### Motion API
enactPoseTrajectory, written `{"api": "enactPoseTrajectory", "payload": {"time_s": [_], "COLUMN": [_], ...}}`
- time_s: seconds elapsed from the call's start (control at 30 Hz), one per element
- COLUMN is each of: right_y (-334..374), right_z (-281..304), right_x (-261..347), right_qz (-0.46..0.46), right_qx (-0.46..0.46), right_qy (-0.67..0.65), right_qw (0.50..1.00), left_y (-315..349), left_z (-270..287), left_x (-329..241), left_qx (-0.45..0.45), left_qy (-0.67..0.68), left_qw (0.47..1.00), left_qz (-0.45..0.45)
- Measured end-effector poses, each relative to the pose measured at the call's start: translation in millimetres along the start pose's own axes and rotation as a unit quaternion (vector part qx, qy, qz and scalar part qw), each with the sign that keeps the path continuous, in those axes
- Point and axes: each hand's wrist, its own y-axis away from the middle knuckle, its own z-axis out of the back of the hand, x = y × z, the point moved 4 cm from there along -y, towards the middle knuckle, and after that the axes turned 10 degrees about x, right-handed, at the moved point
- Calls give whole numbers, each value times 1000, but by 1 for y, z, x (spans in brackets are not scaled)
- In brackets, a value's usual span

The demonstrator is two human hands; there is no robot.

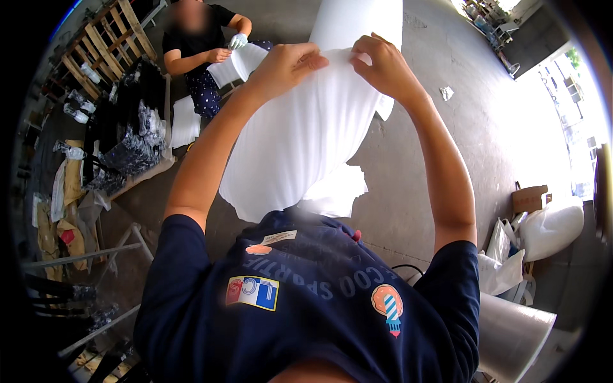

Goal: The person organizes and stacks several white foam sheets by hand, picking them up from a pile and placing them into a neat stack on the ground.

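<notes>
A large white foam sheet (294, 140) hangs in front of me, its top edge between my two hands and its lower end near my body. My left hand (290, 67) has its fingers curled at the sheet's upper left edge. On the other side, my right hand (386, 67) pinches the upper right edge between thumb and fingers. A thick white roll (357, 22) stands just beyond the raised edge. More white sheet material (338, 191) lies lower down, partly hidden behind the hanging sheet.
At the far left a seated person (201, 57) holds a smaller white sheet (239, 67). Wooden pallets (108, 41) and plastic-wrapped black parts (131, 127) stand left. A metal frame (89, 262) is nearer. On the right are a cardboard box (531, 199), white bags (552, 226) and a clear film roll (517, 335).
</notes>
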Motion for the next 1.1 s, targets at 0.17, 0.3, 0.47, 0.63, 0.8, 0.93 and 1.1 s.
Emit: {"api": "enactPoseTrajectory", "payload": {"time_s": [0.17,0.3,0.47,0.63,0.8,0.93,1.1], "right_y": [4,-12,-18,-9,16,98,304], "right_z": [-4,-20,-26,-45,-64,-112,-238], "right_x": [15,33,27,32,40,31,-66], "right_qz": [17,47,-16,99,144,209,52], "right_qx": [-41,54,63,-107,-179,-1,415], "right_qy": [67,75,17,62,108,119,85], "right_qw": [997,995,998,987,967,971,904], "left_y": [-1,-2,10,8,6,35,81], "left_z": [-3,-2,5,2,11,97,186], "left_x": [6,-6,-9,7,60,137,152], "left_qx": [-22,-53,-20,-60,-156,-279,-334], "left_qy": [-36,-22,22,25,2,-123,-268], "left_qw": [999,997,998,996,982,948,891], "left_qz": [-27,-46,50,65,111,93,152]}}
